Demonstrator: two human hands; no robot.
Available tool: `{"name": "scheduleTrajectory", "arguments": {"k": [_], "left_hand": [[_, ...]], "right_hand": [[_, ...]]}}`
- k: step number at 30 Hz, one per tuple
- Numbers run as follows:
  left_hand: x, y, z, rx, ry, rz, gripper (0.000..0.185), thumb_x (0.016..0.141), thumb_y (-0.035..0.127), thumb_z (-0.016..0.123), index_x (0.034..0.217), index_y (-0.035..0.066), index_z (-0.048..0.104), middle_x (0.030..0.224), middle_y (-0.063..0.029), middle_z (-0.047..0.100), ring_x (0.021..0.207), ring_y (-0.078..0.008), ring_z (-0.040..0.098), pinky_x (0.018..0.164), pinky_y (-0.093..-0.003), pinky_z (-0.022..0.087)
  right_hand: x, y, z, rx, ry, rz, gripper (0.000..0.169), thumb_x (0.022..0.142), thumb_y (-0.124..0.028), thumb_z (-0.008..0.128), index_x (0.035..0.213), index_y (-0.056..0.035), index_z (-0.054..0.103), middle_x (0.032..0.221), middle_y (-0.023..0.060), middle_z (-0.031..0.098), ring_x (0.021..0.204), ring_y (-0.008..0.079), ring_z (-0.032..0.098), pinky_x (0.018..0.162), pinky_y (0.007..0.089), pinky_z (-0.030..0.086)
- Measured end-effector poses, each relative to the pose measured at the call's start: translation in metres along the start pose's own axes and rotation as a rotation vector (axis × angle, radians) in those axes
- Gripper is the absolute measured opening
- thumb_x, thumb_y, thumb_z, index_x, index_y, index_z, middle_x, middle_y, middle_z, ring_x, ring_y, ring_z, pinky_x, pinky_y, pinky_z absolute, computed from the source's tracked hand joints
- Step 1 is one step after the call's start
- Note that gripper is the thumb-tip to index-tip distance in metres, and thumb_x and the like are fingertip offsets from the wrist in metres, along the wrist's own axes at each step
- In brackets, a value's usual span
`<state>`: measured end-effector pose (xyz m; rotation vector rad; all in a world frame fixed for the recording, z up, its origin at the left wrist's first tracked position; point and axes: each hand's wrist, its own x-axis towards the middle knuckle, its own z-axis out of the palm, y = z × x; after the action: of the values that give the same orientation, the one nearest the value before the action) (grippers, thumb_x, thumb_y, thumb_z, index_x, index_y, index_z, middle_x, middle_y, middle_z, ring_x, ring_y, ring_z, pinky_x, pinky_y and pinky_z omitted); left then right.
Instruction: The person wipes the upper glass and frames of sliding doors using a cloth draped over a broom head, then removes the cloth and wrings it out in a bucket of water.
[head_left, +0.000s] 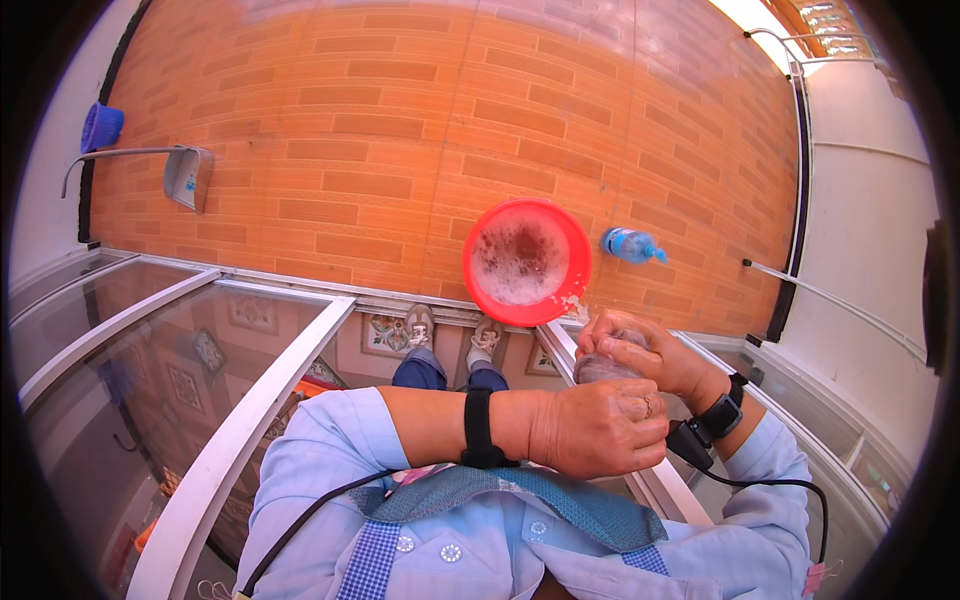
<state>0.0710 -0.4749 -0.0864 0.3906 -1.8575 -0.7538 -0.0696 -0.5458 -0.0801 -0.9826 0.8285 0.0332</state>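
Observation:
A wet, greyish cloth (600, 367) is bunched in my right hand (637, 349), with the fingers curled tightly round it. My left hand (607, 431) is closed in a fist just below, at the cloth's lower end; its palm side is hidden. Some white suds (574, 305) hang between the cloth and the rim of a red plastic basin (579, 259). Foamy, brownish water (521, 255) fills much of that basin, which stands on the floor beyond my feet. To its right is a blue pump bottle (630, 245).
White-framed glass panels flank me, one frame (247, 420) at my left and another (675, 491) beneath my hands. A metal dustpan (187, 178) and a blue plastic bin (103, 127) stand at the far left. A thin pole (832, 304) leans at right. Black cables cross both sleeves.

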Motion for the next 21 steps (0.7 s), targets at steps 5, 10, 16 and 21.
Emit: {"name": "scheduleTrajectory", "arguments": {"k": [5,10,16,21], "left_hand": [[-0.007,-0.006,0.008,0.02,-0.066,-0.001,0.014,0.065,0.016,0.059,0.072,0.006,0.054,0.078,-0.0053,0.054,0.085,-0.021,0.056,0.074,-0.0302,0.047],[-0.017,-0.014,0.024,0.044,-0.079,-0.017,0.016,0.063,0.017,0.061,0.072,0.006,0.055,0.08,-0.0047,0.055,0.086,-0.0212,0.055,0.078,-0.0324,0.046],[-0.051,-0.018,0.021,0.091,0.18,-0.596,0.061,0.071,0.025,0.071,0.121,0.006,0.042,0.119,-0.0145,0.047,0.116,-0.0288,0.044,0.098,-0.0378,0.036],[-0.076,0.014,-0.013,-0.876,0.533,-1.147,0.084,0.078,0.029,0.07,0.14,0.008,0.018,0.128,-0.0178,0.042,0.117,-0.0279,0.044,0.099,-0.0405,0.037]], "right_hand": [[0.007,0.004,-0.006,-0.245,-0.031,0.077,0.021,0.093,-0.025,0.05,0.085,-0.0058,0.052,0.09,0.0045,0.054,0.086,0.014,0.049,0.081,0.0296,0.042],[0.017,0.022,-0.017,-0.365,-0.067,0.104,0.019,0.091,-0.023,0.052,0.091,-0.0042,0.054,0.084,0.0018,0.054,0.079,0.0113,0.045,0.075,0.0276,0.042],[0.026,0.017,-0.031,-0.287,0.262,0.16,0.016,0.088,-0.019,0.056,0.098,-0.0067,0.053,0.089,0.0011,0.055,0.086,0.0082,0.049,0.073,0.0239,0.044],[0.043,-0.029,-0.007,-0.219,0.034,0.036,0.033,0.087,-0.011,0.056,0.118,-0.0081,0.047,0.108,0.004,0.051,0.106,0.012,0.047,0.092,0.0263,0.039]]}}
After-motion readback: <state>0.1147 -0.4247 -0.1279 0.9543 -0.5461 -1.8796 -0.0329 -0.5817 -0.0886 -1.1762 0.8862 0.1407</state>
